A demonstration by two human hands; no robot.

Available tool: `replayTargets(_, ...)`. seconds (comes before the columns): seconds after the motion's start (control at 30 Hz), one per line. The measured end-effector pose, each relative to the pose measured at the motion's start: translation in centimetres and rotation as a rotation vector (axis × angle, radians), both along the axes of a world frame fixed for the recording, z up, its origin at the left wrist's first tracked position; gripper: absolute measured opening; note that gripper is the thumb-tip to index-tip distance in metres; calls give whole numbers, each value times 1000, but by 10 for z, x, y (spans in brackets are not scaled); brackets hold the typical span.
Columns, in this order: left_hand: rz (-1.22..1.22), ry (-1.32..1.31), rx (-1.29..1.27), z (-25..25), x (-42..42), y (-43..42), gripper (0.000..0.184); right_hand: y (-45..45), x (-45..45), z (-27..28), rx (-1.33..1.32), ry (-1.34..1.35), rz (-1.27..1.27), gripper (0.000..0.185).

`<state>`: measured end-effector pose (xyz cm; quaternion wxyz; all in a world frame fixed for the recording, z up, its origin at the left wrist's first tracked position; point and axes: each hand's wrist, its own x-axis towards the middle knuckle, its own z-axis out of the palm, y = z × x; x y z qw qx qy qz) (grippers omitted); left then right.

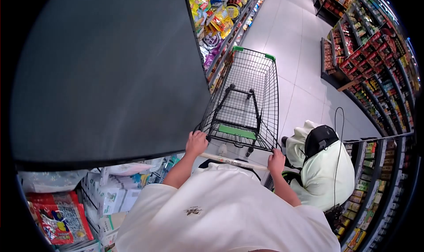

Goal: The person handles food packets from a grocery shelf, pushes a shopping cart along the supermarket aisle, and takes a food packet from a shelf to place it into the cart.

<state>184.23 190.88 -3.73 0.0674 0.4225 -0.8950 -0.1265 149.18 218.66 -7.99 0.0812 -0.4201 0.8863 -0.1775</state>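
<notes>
A black wire shopping cart (251, 93) with green corners stands in front of me, with nothing visible in its basket. Its pale handle bar (234, 162) runs across in front of my white shirt. My left hand (197, 143) is wrapped round the cart's left rear corner, by the end of the bar. At the right end, my right hand (276, 161) is closed on the cart near the bar's tip. The fingertips of both hands are partly hidden.
A large dark panel (110, 75) fills the left. Snack shelves (221, 22) border the cart's left side. Another person in pale clothing (327, 172) is close on my right, beside curved shelves (380, 181). Tiled floor (291, 44) stretches ahead, with a display rack (362, 53) at right.
</notes>
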Motion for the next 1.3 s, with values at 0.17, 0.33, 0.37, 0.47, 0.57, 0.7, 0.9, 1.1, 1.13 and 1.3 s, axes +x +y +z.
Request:
replayTargets(0.17, -32, 21, -26, 7, -42, -38, 29, -33, -36, 8, -38, -10, -29, 30)
replayTargets(0.33, -54, 18, -20, 12, -83, -76, 30, -65, -71, 11, -76, -8, -61, 28)
replayTargets(0.37, -49, 14, -18, 14, -93, -83, 30, -71, -80, 10, -86, 0, -62, 28)
replayTargets(0.47, -61, 9, -13, 24, -125, -104, 31, -89, -106, 10, -84, -2, -83, 27)
replayTargets(0.57, -77, -7, -13, 25, -155, -129, 31, -111, -134, 13, -49, -16, -103, 27)
replayTargets(0.7, -77, -39, 15, 19, -204, -170, 31, -141, -175, 12, -29, -15, -112, 28)
replayTargets(0.9, -115, 4, -23, 14, -263, -222, 28, -189, -227, 12, -70, 45, -133, 27)
replayTargets(1.1, -116, 32, -24, 11, -322, -265, 27, -226, -283, 17, 24, -12, -147, 30)
replayTargets(1.13, -122, 40, -27, 11, -331, -271, 27, -232, -291, 18, 24, -24, -148, 30)
replayTargets(1.3, -129, 28, -23, 19, -370, -301, 27, -261, -328, 27, 16, -57, -157, 30)
